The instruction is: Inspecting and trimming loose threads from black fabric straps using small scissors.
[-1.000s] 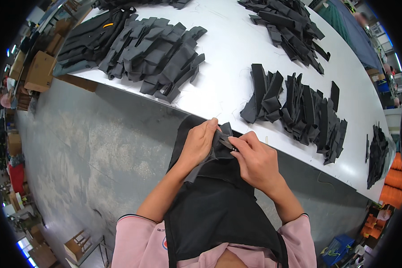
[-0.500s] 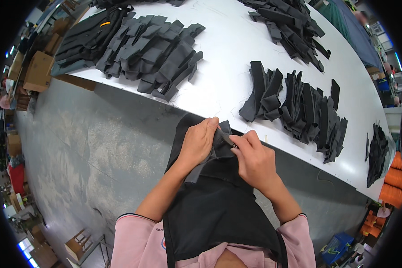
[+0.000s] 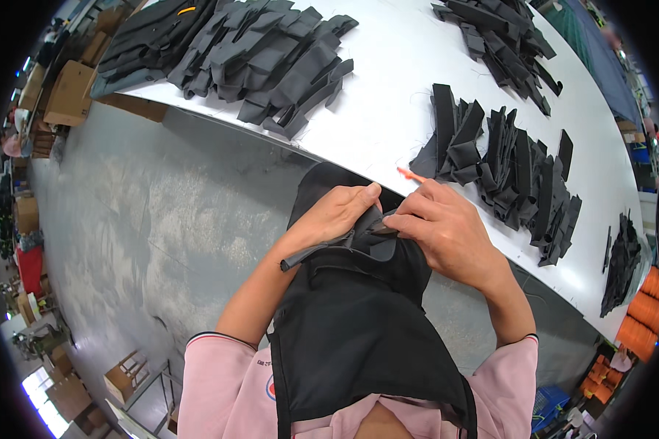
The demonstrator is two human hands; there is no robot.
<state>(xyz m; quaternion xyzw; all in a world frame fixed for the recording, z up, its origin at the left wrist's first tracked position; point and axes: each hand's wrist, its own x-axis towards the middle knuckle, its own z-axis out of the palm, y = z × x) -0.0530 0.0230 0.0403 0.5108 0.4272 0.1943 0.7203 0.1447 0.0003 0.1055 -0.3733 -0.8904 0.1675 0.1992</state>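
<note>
My left hand (image 3: 338, 212) is closed on a folded dark grey fabric strip (image 3: 316, 250), just off the table's near edge and above the lap of my black apron (image 3: 359, 329). One end of the strip sticks out below my left wrist. Against the fabric, my right hand (image 3: 447, 228) pinches a slim tool whose orange end (image 3: 410, 174) pokes out above the knuckles. A bit of its greyish tip shows by the fingertips; the rest is hidden, so its exact kind is unclear.
The white table (image 3: 373, 132) carries a large pile of dark grey strips (image 3: 271, 62) at left, black strips (image 3: 516, 164) at right, and another heap (image 3: 501, 47) farther back. Stacked black fabric (image 3: 154, 40) lies far left. Orange rolls (image 3: 643, 311) stand beyond the right end.
My right hand has turned, and the orange end of its tool now shows. The fabric strip's free end has swung left and up. The view has shifted slightly.
</note>
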